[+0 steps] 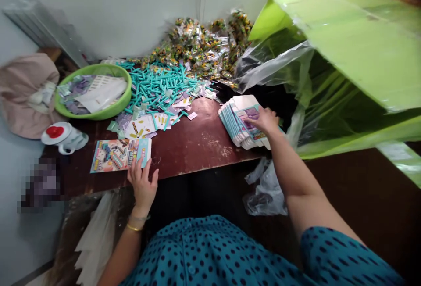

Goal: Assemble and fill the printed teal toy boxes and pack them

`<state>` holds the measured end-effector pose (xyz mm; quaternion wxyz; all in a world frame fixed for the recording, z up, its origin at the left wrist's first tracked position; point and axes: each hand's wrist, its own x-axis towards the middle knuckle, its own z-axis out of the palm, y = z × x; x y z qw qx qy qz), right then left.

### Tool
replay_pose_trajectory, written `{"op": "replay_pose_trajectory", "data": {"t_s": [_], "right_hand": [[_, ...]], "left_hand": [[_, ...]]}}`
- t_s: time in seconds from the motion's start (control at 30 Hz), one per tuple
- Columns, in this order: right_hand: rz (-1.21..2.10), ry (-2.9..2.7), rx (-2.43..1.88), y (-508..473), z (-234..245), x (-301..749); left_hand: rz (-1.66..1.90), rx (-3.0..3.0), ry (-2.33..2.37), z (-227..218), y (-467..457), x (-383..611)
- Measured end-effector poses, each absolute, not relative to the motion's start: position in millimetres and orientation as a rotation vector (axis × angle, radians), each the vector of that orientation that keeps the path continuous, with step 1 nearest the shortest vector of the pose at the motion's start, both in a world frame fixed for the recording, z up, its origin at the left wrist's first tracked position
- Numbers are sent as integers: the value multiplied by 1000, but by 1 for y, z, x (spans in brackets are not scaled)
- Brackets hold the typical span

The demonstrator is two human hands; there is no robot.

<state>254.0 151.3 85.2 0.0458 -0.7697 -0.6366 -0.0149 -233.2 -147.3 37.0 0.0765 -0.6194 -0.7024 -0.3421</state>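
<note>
My left hand (142,182) rests at the near edge of the brown table (197,143), fingers spread, its fingertips touching a printed colourful card (120,154). My right hand (265,120) reaches to the table's right end. It lies on top of a fanned stack of flat folded cartons (238,121), fingers curled over the top one.
A green bowl (113,109) of small packets sits at the back left. A heap of teal plastic pieces (158,85), loose leaflets (144,126) and shiny bagged items (204,44) fill the back. A large green box with plastic liner (345,53) stands right. A white tape dispenser (62,137) lies left.
</note>
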Motion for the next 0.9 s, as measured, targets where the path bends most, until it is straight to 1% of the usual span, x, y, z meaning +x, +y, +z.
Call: {"op": "replay_pose_trajectory", "data": {"t_s": [0.13, 0.27, 0.4, 0.43, 0.5, 0.57, 0.6, 0.67, 0.73, 0.8, 0.9], "right_hand": [[157, -1611, -2637, 167, 94, 285], [134, -1525, -2648, 164, 90, 287], [197, -1544, -2634, 153, 93, 286], [158, -1560, -2605, 149, 95, 281], [-30, -1664, -2453, 139, 98, 259], [-234, -1895, -2162, 126, 97, 218], [-285, -2049, -1984, 119, 94, 191], [-242, -2349, -1673, 108, 85, 131], [-133, -2550, -1453, 106, 72, 73], [-49, -2610, -1354, 118, 61, 29], [-4, -2519, -1348, 160, 55, -11]], "left_hand": [[-1080, -1908, -2089, 31, -159, -229], [-1081, -2007, -2059, 21, -161, -220], [-1085, -2061, -2018, 17, -158, -206], [-1086, -2084, -2009, 16, -155, -203], [-1049, -2164, -1992, 12, -143, -197], [-935, -2252, -1990, 7, -121, -191], [-856, -2278, -1997, 4, -108, -188], [-699, -2283, -2022, 2, -82, -182], [-592, -2243, -2048, 2, -62, -177], [-546, -2210, -2060, 3, -51, -174], [-535, -2199, -2064, 5, -50, -173]]}}
